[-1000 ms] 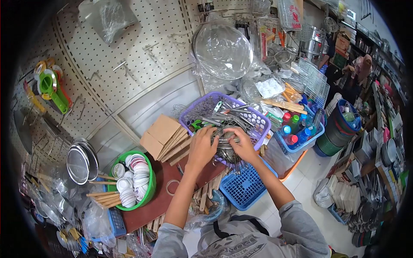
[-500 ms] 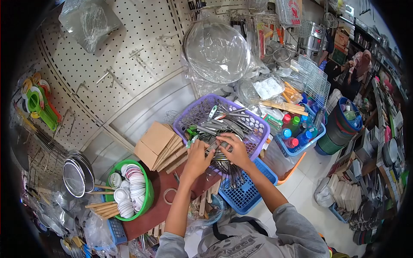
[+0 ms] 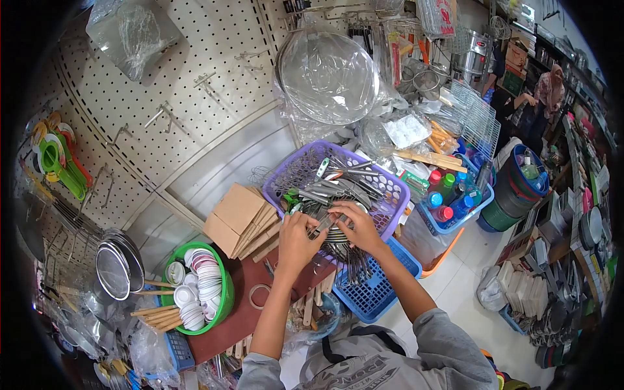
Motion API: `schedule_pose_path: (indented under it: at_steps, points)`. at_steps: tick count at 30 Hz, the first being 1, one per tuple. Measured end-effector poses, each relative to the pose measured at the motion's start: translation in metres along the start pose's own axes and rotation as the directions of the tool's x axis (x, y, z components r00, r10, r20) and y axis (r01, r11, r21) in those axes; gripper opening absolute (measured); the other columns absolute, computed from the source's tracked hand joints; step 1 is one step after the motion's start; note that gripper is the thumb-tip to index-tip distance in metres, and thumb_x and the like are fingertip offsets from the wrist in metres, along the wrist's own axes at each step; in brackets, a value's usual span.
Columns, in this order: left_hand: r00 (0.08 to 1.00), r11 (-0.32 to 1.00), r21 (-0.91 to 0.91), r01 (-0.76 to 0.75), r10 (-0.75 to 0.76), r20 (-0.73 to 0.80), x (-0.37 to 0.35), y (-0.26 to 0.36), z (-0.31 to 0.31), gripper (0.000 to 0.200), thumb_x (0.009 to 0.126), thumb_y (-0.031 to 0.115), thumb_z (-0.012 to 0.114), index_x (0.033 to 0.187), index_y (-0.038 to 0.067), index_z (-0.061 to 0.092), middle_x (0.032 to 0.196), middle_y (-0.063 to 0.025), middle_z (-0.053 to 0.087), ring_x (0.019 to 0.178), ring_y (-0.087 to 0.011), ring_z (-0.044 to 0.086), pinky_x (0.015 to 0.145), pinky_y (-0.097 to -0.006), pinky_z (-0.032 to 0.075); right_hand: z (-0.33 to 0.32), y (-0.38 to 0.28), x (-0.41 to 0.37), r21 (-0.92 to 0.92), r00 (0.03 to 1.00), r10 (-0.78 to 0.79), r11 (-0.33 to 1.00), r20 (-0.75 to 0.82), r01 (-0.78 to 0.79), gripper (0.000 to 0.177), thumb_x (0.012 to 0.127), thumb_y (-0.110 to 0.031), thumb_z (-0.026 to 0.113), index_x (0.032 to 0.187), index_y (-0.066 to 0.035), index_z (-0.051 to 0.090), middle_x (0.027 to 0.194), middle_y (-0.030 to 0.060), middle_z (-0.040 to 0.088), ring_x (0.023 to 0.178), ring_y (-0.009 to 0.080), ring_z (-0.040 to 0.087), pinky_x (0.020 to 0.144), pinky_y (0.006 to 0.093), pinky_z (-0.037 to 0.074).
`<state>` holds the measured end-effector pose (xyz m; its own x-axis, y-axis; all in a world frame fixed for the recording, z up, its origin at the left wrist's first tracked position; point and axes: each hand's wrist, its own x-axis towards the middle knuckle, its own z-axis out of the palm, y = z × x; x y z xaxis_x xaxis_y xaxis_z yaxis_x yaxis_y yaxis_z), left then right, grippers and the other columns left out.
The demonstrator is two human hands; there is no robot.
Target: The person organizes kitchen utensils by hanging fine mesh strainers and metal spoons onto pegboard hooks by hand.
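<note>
My left hand (image 3: 300, 239) and my right hand (image 3: 356, 225) are close together over the near side of a purple basket (image 3: 398, 209). The fingers of both are bent and pinched around a small, thin thing between them, too small to name. Beneath and beyond them, the basket is heaped with metal kitchen utensils (image 3: 325, 188), some with dark handles. A bundle of thin metal utensils (image 3: 353, 268) hangs over the basket's near edge, below my right hand.
Folded cardboard (image 3: 237, 218) stands left of the basket, near a green basket (image 3: 227, 296) of white ladles or spoons. A blue basket (image 3: 370, 305) sits below; a light-blue basket (image 3: 478, 211) holds capped bottles. A tape ring (image 3: 252, 297) lies on the brown surface. Two people stand far right.
My hands stay over the basket, with the fingers shifting slightly and the gap between them a little wider. In the background, a person at the right has straightened up.
</note>
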<state>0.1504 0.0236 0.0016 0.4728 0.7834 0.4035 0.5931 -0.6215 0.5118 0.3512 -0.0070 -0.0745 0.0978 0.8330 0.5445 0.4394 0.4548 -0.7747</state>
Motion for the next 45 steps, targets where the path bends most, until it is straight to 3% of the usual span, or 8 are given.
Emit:
schedule_pose_path:
  at_steps: [7, 10, 13, 17, 23, 29, 39, 45]
  points:
    - [0.999, 0.996, 0.09, -0.015, 0.012, 0.032, -0.004, 0.004, -0.002, 0.029, 0.077, 0.029, 0.084, 0.088, 0.009, 0.067, 0.106, -0.0094, 0.057, 0.107, -0.0334, 0.052, 0.094, -0.0475, 0.043, -0.002, 0.001, -0.012, 0.181, 0.98, 0.197, 0.964, 0.006, -0.194, 0.037, 0.087, -0.002, 0.078, 0.122, -0.013, 0.077, 0.128, 0.0084, 0.064, 0.087, 0.0137, 0.071, 0.072, 0.0291, 0.059]
    - [0.996, 0.989, 0.136, -0.061, 0.051, 0.075, -0.003, 0.011, -0.013, 0.029, 0.078, 0.031, 0.084, 0.091, 0.01, 0.069, 0.11, -0.0084, 0.055, 0.11, -0.0329, 0.05, 0.096, -0.0483, 0.04, -0.003, -0.001, -0.016, 0.154, 0.986, 0.161, 0.976, -0.041, -0.153, 0.037, 0.085, -0.004, 0.081, 0.12, -0.017, 0.08, 0.124, 0.0065, 0.066, 0.088, 0.013, 0.071, 0.07, 0.0293, 0.058]
    - [0.972, 0.94, 0.25, -0.232, 0.212, 0.103, -0.004, 0.023, -0.028, 0.031, 0.08, 0.033, 0.084, 0.1, 0.012, 0.073, 0.112, -0.0064, 0.056, 0.111, -0.0308, 0.05, 0.097, -0.049, 0.038, 0.004, 0.013, -0.016, -0.01, 0.98, -0.098, 0.995, -0.175, 0.098, 0.036, 0.084, -0.007, 0.083, 0.118, -0.02, 0.082, 0.12, 0.004, 0.068, 0.086, 0.0127, 0.071, 0.067, 0.0296, 0.058]
    - [0.902, 0.808, 0.401, -0.431, 0.389, 0.186, -0.009, 0.025, -0.036, 0.034, 0.085, 0.036, 0.08, 0.116, 0.021, 0.078, 0.118, -0.0023, 0.061, 0.111, -0.0281, 0.051, 0.098, -0.0472, 0.036, -0.002, 0.001, -0.019, -0.108, 0.977, -0.12, 0.989, -0.178, 0.102, 0.035, 0.084, -0.012, 0.084, 0.117, -0.024, 0.082, 0.115, 0.0005, 0.071, 0.08, 0.0133, 0.071, 0.068, 0.0287, 0.057]
    - [0.831, 0.696, 0.482, -0.532, 0.539, 0.138, -0.021, 0.02, -0.036, 0.032, 0.09, 0.027, 0.075, 0.121, 0.019, 0.077, 0.108, 0.0023, 0.066, 0.1, -0.0224, 0.056, 0.092, -0.0422, 0.041, -0.008, -0.019, -0.011, -0.208, 0.959, -0.233, 0.958, -0.161, 0.198, 0.037, 0.084, -0.011, 0.081, 0.118, -0.026, 0.082, 0.115, -0.0007, 0.072, 0.079, 0.0147, 0.07, 0.07, 0.0288, 0.057]
    - [0.831, 0.756, 0.417, -0.506, 0.556, 0.001, -0.028, 0.014, -0.062, 0.037, 0.087, 0.017, 0.078, 0.124, 0.017, 0.076, 0.108, 0.0025, 0.069, 0.089, -0.0224, 0.058, 0.079, -0.038, 0.048, -0.019, -0.039, -0.015, -0.471, 0.945, -0.233, 0.876, -0.229, 0.102, 0.055, 0.085, -0.005, 0.072, 0.135, -0.027, 0.071, 0.133, 0.0041, 0.064, 0.1, 0.0307, 0.056, 0.092, 0.0422, 0.05]
    - [0.832, 0.824, 0.36, -0.436, 0.522, -0.186, -0.054, 0.003, -0.097, 0.039, 0.08, 0.011, 0.081, 0.119, 0.017, 0.079, 0.105, 0.0015, 0.073, 0.084, -0.0223, 0.056, 0.077, -0.037, 0.049, -0.045, -0.037, -0.027, -0.753, 0.911, -0.276, 0.655, -0.306, -0.054, 0.074, 0.074, 0.007, 0.067, 0.14, -0.027, 0.067, 0.137, -0.0008, 0.061, 0.114, 0.0307, 0.053, 0.1, 0.0446, 0.042]
    - [0.855, 0.907, 0.245, -0.344, 0.41, -0.318, -0.077, -0.006, -0.113, 0.032, 0.082, 0.009, 0.082, 0.114, 0.014, 0.081, 0.102, -0.0004, 0.074, 0.083, -0.0219, 0.058, 0.074, -0.0349, 0.049, -0.072, -0.054, -0.023, -0.517, 0.927, -0.257, 0.852, -0.273, 0.084, 0.074, 0.064, 0.013, 0.061, 0.131, -0.018, 0.073, 0.128, 0.0056, 0.072, 0.118, 0.0307, 0.065, 0.101, 0.0423, 0.051]
